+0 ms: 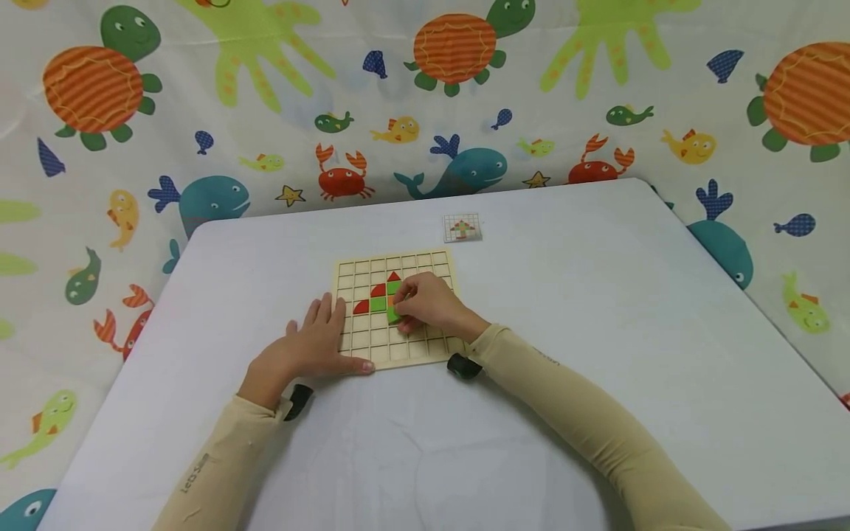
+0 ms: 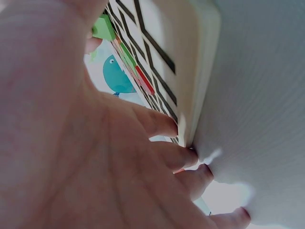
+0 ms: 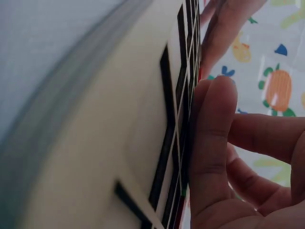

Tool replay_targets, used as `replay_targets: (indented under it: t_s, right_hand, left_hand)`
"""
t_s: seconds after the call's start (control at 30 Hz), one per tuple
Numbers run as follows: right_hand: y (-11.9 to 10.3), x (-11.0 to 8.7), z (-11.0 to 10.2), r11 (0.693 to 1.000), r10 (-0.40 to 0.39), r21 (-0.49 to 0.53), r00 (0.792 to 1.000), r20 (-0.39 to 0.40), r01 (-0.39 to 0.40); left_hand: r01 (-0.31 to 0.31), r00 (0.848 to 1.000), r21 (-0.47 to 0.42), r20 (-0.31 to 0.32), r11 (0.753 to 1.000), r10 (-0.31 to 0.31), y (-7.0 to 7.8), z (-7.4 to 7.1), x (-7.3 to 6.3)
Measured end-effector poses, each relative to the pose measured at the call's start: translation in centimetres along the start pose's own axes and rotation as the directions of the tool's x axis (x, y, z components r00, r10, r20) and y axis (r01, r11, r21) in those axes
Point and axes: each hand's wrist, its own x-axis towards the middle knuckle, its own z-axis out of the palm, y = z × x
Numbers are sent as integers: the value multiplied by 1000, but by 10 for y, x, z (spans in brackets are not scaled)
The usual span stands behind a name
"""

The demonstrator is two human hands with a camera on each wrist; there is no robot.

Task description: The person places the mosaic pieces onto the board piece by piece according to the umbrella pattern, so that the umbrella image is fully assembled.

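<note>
A wooden grid board (image 1: 358, 354) lies on the white table with coloured pieces set in its squares. A red triangle (image 1: 394, 276) tops the pattern, above green squares (image 1: 378, 304), rounded red pieces (image 1: 361, 307) and a bit of orange beside the fingers. My right hand (image 1: 432, 302) pinches a green block (image 1: 392, 316) between thumb and fingers, close over the board just below the orange. The same green block (image 2: 102, 27) shows tilted in the left wrist view. My left hand (image 1: 315, 343) rests with spread, straight fingers along the board's left edge, its thumb at the near corner.
A small pattern card (image 1: 462, 228) with a coloured figure on a grid lies behind the board. Black wrist devices (image 1: 464, 366) sit under both wrists. A curtain (image 1: 265, 133) printed with sea animals hangs past the far table edge.
</note>
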Motion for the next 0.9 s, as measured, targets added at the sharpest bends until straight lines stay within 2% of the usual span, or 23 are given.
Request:
replay_targets:
  t_s: [0.4,0.63,0.9]
  right_hand:
    - [-1,-1,1,995,-34,-90,999,-11,33]
    - [2,0,3,984,-80,-162,997,-9,78]
    - [1,0,5,969,-84,-234,996,-10,79]
  left_hand:
    - [-7,1000,6,0,1000,7,-1,0,0]
    - [-7,1000,15,-9,1000,8,-2,0,1]
    - [-8,1000,11,-10,1000,9,-2,0,0]
